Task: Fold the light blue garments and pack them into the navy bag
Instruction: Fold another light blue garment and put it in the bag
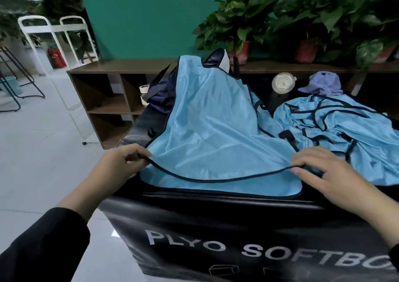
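A light blue bib with dark trim (pixel 207 130) lies spread over the top of a black padded box (pixel 216 227), its far end draped over the navy bag (pixel 160 96) that stands at the back. My left hand (pixel 121 160) pinches the bib's near left hem corner. My right hand (pixel 321 169) pinches the near right part of the same hem. A heap of several more light blue bibs (pixel 336 126) lies on the box at the right.
A purple cap (pixel 323 85) and a round clear lid (pixel 282 84) sit behind the heap. A low wooden shelf (pixel 103 96) with potted plants (pixel 239 26) runs along the green wall. A white rack (pixel 54 35) and black stools stand on the tiled floor at left.
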